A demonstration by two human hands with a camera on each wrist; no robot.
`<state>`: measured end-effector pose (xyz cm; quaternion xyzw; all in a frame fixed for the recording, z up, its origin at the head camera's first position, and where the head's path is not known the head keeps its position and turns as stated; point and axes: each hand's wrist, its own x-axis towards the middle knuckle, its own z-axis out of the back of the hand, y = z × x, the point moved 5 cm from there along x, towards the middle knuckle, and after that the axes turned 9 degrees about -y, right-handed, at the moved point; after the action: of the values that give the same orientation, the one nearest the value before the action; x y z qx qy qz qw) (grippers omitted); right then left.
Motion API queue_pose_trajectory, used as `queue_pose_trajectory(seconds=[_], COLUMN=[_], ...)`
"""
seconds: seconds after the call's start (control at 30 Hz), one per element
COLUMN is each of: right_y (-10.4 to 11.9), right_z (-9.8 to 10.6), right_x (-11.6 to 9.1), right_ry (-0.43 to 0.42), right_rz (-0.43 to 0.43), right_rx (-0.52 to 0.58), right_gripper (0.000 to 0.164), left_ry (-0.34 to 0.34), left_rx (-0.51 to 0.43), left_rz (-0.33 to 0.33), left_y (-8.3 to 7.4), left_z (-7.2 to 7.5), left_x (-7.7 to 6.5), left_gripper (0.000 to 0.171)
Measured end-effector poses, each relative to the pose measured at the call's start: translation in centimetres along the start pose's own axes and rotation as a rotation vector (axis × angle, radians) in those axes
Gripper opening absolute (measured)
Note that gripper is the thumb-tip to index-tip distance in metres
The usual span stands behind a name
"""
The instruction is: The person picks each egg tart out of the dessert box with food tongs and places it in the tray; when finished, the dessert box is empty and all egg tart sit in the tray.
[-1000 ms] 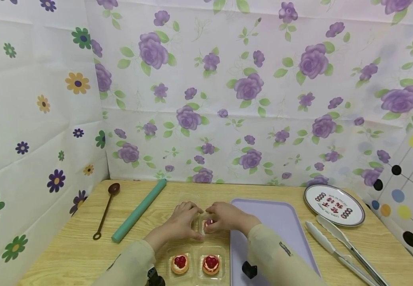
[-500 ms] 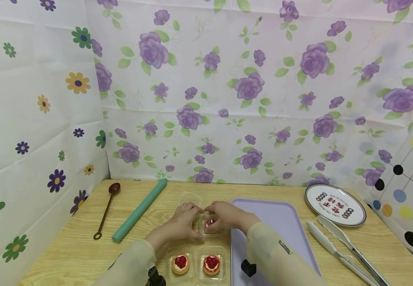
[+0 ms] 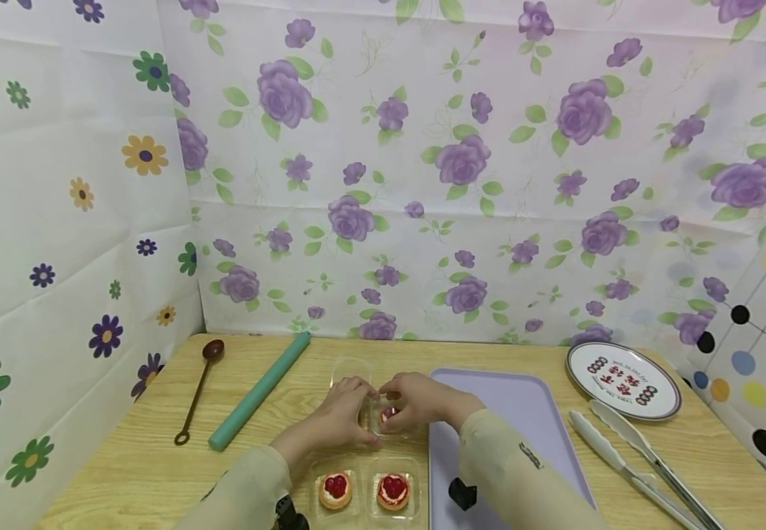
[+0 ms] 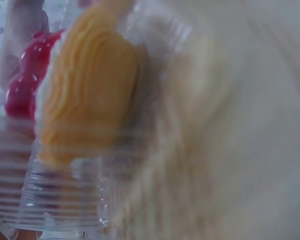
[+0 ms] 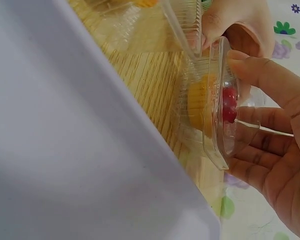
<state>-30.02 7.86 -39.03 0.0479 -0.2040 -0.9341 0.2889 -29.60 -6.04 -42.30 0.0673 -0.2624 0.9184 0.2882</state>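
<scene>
Head view first: your right hand (image 3: pixel 423 400) and left hand (image 3: pixel 338 414) meet over a tart (image 3: pixel 389 416) in its clear box (image 3: pixel 377 428), just off the left edge of the lilac tray (image 3: pixel 489 386), midway across the desk (image 3: pixel 131 478). Two more tarts (image 3: pixel 364 491) sit toward the desk's near edge, so a dropped wrist could knock those boxes.

Left wrist now, and it's blurry: a tart looms large behind ribbed plastic; whether your left hand grips anything, you can't tell from here. A blind nudge from those fingers could tip a box.

Over to the right wrist: your thumb and fingers grip the box by its lid rim, cherries right beneath. Squeeze unevenly and the thin lid probably buckles, smearing the topping; pull sideways and the box might slide into the tray's edge.
</scene>
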Motion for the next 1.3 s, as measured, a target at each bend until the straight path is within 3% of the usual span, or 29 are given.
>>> queue_pose_trajectory(seconds=[0.33, 1.0, 1.3], right_y=[-0.4, -0.7, 0.7], right_z=[0.2, 0.1, 0.2], right_x=[-0.3, -0.4, 0.4], right_ry=[0.004, -0.016, -0.009], right_rz=[-0.020, -0.002, 0.110], right_rx=[0.076, 0.114, -0.096], right_gripper=[0.065, 0.060, 0.049], left_ry=[-0.017, -0.024, -0.044], left_rx=[-0.022, -0.067, -0.040], left_rz=[-0.007, -0.032, -0.063], left_y=[-0.2, 0.0, 0.1], left_z=[-0.1, -0.2, -0.2], left_x=[0.0, 0.0, 0.1], left_gripper=[0.067, 0.050, 0.048])
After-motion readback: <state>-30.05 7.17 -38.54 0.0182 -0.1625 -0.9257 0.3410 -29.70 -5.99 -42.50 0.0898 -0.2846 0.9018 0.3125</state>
